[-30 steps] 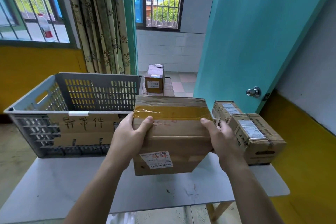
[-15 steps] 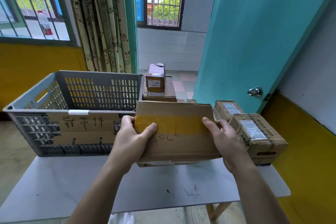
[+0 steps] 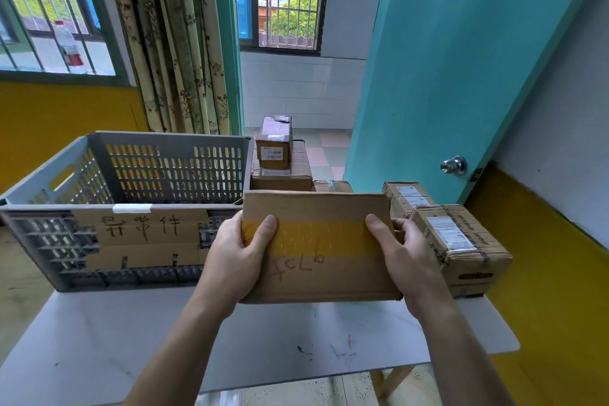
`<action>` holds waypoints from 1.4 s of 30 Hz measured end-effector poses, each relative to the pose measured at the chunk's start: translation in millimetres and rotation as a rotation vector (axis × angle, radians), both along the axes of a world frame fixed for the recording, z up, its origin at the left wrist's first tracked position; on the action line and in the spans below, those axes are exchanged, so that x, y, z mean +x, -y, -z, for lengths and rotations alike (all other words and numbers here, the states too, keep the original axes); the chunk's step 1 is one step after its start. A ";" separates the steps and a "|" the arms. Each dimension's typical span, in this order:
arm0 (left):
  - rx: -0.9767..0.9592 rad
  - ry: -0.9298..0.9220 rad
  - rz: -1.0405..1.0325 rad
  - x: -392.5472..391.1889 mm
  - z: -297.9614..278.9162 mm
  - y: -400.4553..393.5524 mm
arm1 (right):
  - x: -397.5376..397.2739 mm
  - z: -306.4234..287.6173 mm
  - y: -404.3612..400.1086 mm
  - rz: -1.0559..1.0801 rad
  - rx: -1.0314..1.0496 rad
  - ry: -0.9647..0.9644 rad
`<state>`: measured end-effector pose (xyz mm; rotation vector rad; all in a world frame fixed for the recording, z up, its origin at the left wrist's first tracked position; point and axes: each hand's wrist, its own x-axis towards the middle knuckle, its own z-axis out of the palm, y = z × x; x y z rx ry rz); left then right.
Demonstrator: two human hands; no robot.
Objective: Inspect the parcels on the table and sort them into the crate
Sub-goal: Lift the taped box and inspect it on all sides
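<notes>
**Box turned, taped face up**

Since the earlier frame the box (image 3: 319, 247) has tipped toward the person. Left hand (image 3: 235, 260) and right hand (image 3: 407, 257) grip its short ends. The crate (image 3: 131, 204) lies left, nearer the left hand.

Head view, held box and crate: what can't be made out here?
- Crate floor: hidden by its own near wall.
- Held box underside: faces away.
- Left hand and right hand fingers: behind the box.
- Labels on side parcels: too small to read.
</notes>
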<state>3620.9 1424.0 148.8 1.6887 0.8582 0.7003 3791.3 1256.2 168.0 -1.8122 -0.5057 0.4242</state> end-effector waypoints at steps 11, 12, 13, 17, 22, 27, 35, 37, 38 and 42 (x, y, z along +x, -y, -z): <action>-0.054 0.059 -0.031 1.7 -1.3 3.3 | -10.9 2.4 6.0 -0.008 0.060 0.150; -0.056 0.061 -0.020 0.9 -0.4 3.0 | -12.1 1.3 6.5 -0.013 0.070 0.139; -0.058 0.062 -0.007 0.1 0.0 4.1 | -12.4 0.2 6.8 -0.016 0.075 0.128; 0.011 0.072 -0.017 -2.8 3.6 9.1 | -13.4 -0.8 7.1 -0.035 0.018 0.149; 0.018 0.102 -0.023 -5.2 0.0 13.5 | -11.4 8.6 11.3 -0.011 0.071 0.149; -0.160 0.093 -0.092 -2.7 -7.6 11.1 | -14.7 14.8 11.3 -0.035 0.126 0.147; -0.159 0.077 -0.105 1.3 -0.5 11.7 | -12.1 8.8 10.1 -0.015 0.036 0.076; -0.171 0.084 -0.068 2.6 0.2 13.5 | -8.4 8.9 10.9 0.026 0.038 0.075; -0.184 0.080 -0.049 2.7 -0.1 13.9 | -7.4 8.9 11.2 0.034 0.031 0.079; -0.277 0.069 -0.014 -1.1 -2.5 8.6 | -10.6 12.8 11.6 0.005 0.045 0.055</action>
